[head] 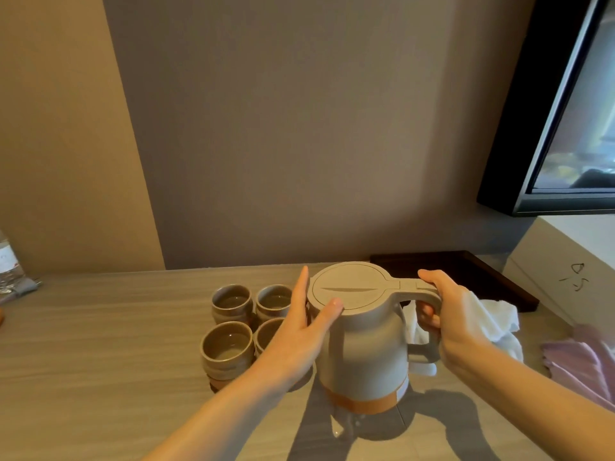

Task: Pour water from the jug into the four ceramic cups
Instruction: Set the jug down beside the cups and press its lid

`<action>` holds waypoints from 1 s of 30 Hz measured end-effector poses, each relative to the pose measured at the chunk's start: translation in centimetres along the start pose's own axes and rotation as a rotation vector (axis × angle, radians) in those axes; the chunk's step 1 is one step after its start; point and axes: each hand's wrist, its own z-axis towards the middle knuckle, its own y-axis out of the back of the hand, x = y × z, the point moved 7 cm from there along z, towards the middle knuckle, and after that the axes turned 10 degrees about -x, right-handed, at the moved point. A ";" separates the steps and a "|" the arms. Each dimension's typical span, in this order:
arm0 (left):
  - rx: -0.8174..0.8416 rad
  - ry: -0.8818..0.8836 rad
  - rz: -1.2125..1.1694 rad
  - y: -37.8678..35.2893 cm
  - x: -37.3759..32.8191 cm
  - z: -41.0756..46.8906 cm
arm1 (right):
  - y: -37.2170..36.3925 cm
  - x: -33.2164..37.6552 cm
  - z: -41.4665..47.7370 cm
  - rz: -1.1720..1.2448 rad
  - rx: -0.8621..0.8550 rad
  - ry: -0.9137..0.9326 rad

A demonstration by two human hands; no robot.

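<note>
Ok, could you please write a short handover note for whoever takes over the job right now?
Left hand open, fingers straight along the lid, thumb on top.
Right hand grips the handle of the jug.
The jug is upright, just right of the four cups, set in a square on the table.
Done: three cups seem to hold water.
Left: the near right cup is half hidden by the left hand; check it, top up if needed.
</note>
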 end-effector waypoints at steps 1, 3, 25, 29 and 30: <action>0.001 -0.026 0.004 -0.1 0.1 0.0 | 0.0 -0.2 0.1 0.007 -0.007 -0.011; 0.026 -0.043 0.027 -2.1 0.5 -0.5 | 2.3 -0.5 0.2 0.025 -0.071 -0.045; -0.291 -0.197 0.162 -2.7 3.2 1.0 | 1.9 -5.5 5.1 0.078 -0.055 -0.132; -0.300 -0.197 0.156 -3.0 3.5 1.4 | 1.8 -6.4 6.2 0.083 -0.053 -0.142; -0.303 -0.200 0.156 -3.1 3.6 1.5 | 1.8 -6.6 6.4 0.089 -0.055 -0.145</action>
